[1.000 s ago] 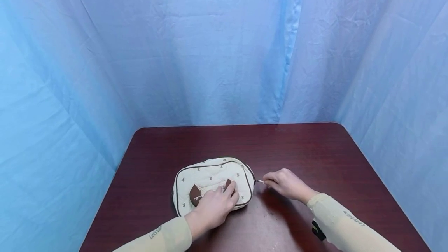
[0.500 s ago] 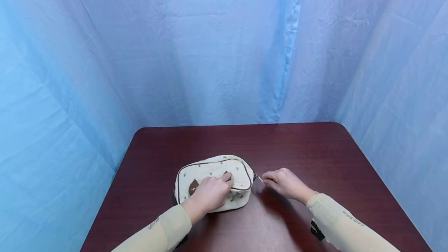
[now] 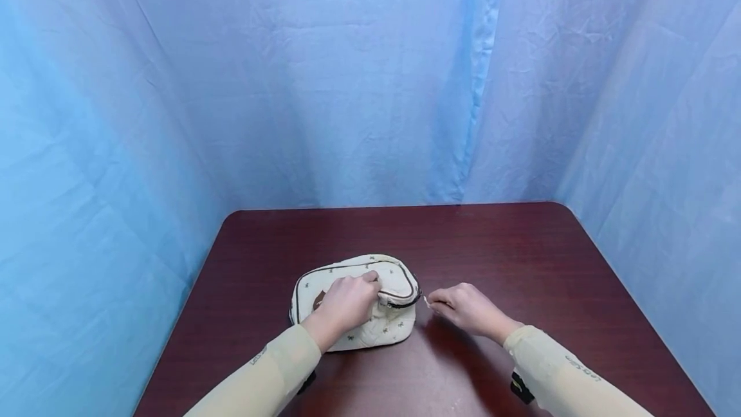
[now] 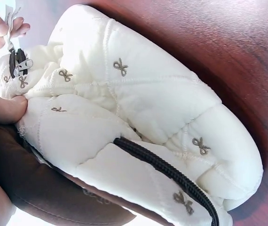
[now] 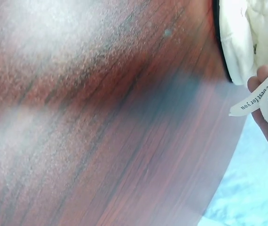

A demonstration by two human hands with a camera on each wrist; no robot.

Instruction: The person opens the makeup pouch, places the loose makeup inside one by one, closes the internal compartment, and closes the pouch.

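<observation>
A cream quilted zip pouch [image 3: 379,334] with small brown bows and dark trim lies on the table. My left hand [image 3: 346,306] grips its upper panel, thumb against the cream cloth in the left wrist view. Beneath that hand is a brown fabric patch [image 4: 54,190], partly covered. The panel is bunched back, so the near side wall shows. At the pouch's right end, my right hand [image 3: 467,307] pinches a white printed ribbon [image 5: 265,96]. This ribbon leads to the dark zip end, where a metal zip slider [image 4: 23,67] shows.
The dark red wood-grain table [image 3: 509,243] has rounded far corners. Pale blue curtains [image 3: 370,82] hang behind it and along both sides.
My left hand has shifted away from me, pulling the pouch's upper panel back and baring the near side. My right hand has moved slightly left, still holding the ribbon.
</observation>
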